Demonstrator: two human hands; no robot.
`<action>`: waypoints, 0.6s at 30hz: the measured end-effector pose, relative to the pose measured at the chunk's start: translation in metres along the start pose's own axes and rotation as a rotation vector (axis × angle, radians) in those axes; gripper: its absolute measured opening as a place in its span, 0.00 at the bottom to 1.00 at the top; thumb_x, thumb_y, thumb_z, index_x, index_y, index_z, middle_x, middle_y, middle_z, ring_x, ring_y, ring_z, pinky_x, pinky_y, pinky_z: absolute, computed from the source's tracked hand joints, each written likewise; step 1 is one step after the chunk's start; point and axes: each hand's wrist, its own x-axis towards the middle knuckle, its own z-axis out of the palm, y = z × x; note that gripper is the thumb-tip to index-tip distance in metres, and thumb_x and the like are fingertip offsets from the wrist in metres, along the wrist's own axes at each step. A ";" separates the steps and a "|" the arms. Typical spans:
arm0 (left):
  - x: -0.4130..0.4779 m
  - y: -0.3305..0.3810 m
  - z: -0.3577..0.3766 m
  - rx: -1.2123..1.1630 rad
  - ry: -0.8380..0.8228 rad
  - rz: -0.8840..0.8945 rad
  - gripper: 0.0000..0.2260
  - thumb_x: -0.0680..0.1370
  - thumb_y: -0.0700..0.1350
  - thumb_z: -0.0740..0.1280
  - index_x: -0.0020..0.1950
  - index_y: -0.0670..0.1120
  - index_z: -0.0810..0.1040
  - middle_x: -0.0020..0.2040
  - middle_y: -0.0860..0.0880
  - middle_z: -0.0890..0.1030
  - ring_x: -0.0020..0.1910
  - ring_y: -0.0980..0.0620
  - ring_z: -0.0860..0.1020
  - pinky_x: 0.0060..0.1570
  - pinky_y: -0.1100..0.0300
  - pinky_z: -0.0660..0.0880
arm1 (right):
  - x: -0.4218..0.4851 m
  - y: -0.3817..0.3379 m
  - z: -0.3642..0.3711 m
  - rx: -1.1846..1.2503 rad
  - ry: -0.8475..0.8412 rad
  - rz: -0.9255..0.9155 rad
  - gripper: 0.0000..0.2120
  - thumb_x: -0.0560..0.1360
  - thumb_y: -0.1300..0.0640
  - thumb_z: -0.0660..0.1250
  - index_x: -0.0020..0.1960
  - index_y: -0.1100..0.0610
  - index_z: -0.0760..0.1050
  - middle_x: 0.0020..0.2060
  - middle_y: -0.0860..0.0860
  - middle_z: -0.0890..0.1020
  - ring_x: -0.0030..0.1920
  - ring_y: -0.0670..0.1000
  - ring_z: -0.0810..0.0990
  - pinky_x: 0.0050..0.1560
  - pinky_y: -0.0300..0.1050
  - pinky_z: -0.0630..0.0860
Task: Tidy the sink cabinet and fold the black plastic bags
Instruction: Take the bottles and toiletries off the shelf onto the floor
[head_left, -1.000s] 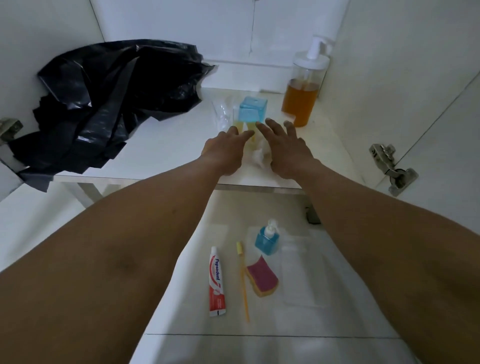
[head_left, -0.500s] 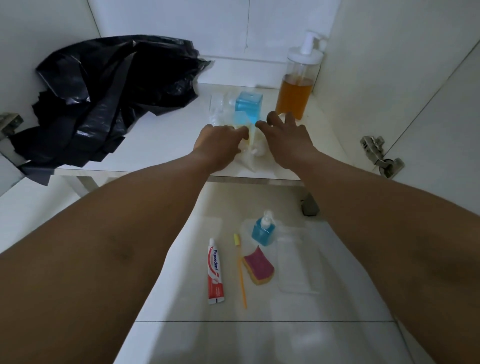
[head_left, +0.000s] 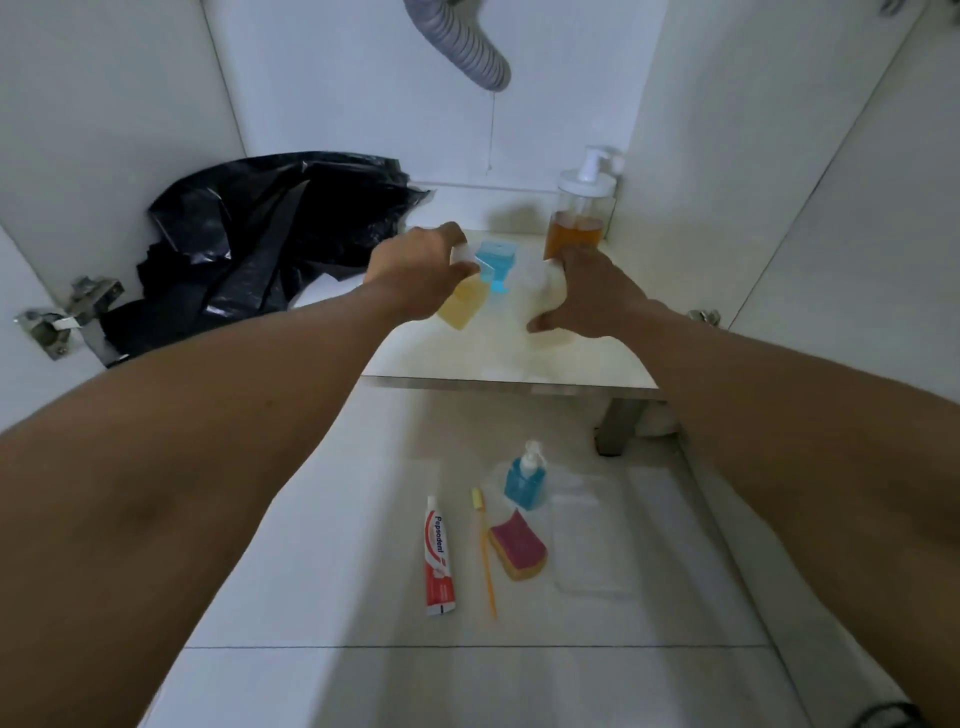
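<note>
Curled around a small yellow bottle (head_left: 461, 307), the left hand (head_left: 415, 270) holds it tilted above the cabinet shelf (head_left: 493, 358), with a blue container (head_left: 496, 259) touching the bottle's upper side. The right hand (head_left: 589, 291) is just beside it, its fingers and thumb bent round a pale item (head_left: 545, 280) too blurred to identify. The black plastic bags (head_left: 270, 239) lie in a crumpled, unfolded heap at the shelf's left end, against the side wall, to the left of the left hand and apart from it; neither hand touches them. An amber pump bottle (head_left: 576, 223) stands in the back right corner, just behind the right hand. A grey hose (head_left: 462, 47) hangs from above. On the floor (head_left: 337, 597) in front of the shelf lie a toothpaste tube (head_left: 439, 556), a toothbrush (head_left: 485, 551) and a sponge (head_left: 517, 545), and a blue pump bottle (head_left: 524, 480) stands upright.
</note>
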 end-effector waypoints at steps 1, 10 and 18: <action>-0.001 -0.001 -0.007 -0.040 -0.008 0.001 0.20 0.81 0.63 0.61 0.65 0.51 0.73 0.49 0.48 0.77 0.47 0.46 0.76 0.44 0.54 0.70 | 0.000 -0.001 -0.003 0.047 -0.028 -0.017 0.49 0.53 0.35 0.80 0.67 0.53 0.67 0.59 0.49 0.76 0.57 0.54 0.78 0.58 0.55 0.78; -0.040 -0.013 -0.032 0.083 -0.224 0.119 0.26 0.74 0.67 0.68 0.54 0.45 0.81 0.44 0.52 0.76 0.45 0.49 0.76 0.47 0.52 0.77 | -0.037 -0.044 -0.008 0.100 -0.403 -0.057 0.27 0.63 0.46 0.81 0.54 0.53 0.73 0.46 0.47 0.79 0.42 0.47 0.80 0.36 0.38 0.77; -0.102 -0.035 0.005 -0.037 -0.488 0.007 0.24 0.72 0.66 0.72 0.40 0.44 0.78 0.41 0.47 0.81 0.38 0.50 0.78 0.39 0.55 0.75 | -0.058 -0.052 0.074 0.001 -0.478 -0.086 0.28 0.56 0.40 0.83 0.48 0.50 0.75 0.46 0.49 0.83 0.44 0.51 0.82 0.46 0.48 0.81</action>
